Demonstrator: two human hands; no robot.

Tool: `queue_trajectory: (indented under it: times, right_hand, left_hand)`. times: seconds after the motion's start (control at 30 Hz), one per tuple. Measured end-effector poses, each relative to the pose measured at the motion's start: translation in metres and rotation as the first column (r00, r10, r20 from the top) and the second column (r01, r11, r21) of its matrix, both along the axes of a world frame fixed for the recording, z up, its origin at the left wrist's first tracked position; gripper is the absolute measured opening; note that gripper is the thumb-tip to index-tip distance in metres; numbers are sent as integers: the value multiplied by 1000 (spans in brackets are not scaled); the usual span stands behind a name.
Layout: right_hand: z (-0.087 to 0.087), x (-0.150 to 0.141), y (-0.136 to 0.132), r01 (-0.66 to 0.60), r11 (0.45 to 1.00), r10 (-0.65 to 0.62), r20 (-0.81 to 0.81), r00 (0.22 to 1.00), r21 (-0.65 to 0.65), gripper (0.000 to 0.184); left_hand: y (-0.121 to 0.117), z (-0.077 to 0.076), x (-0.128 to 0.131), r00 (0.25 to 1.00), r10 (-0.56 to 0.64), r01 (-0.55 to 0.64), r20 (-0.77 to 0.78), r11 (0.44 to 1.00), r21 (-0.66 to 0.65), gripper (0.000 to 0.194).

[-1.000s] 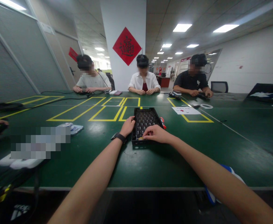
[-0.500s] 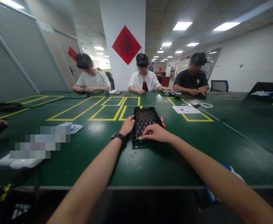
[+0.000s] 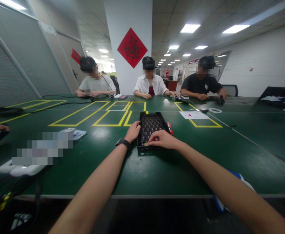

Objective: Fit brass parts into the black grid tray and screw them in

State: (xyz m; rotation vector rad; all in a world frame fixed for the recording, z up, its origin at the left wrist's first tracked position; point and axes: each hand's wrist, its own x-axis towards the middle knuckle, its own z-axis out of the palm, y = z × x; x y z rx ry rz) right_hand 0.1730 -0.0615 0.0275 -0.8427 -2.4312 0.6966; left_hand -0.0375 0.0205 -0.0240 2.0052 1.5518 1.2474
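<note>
A black rectangular tray with rows of small shiny round shapes inside lies on the green table in front of me. My left hand holds the tray's left side, its fingers bent over the rim. Over the near part of the tray is my right hand, thumb and fingertips pinched together. They grip a small yellowish piece by the near left corner; its exact kind is too small to make out. Just beyond my right hand, a red object sits against the tray's right side, partly hidden.
Yellow tape outlines mark the table. To the left lie white objects, partly blurred out, with cables. A printed sheet and a white ring are at the right. Several people sit around the table.
My two hands and the tray stay almost in place. Across the table at the right, a person's hand has moved outward to the right with a dark object.
</note>
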Motion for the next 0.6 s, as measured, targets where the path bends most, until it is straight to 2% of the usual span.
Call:
queue_trajectory:
  times: [0.27, 0.6]
  right_hand:
    - [1, 1, 1, -11, 999, 12, 28, 1000, -32, 28]
    - [-2, 0, 3, 4, 1000, -5, 26, 1000, 25, 27]
  left_hand:
    - [2, -2, -1, 1000, 2, -2, -1, 1000, 8, 43]
    - [-2, 1, 0, 1000, 5, -5, -7, 1000, -21, 44]
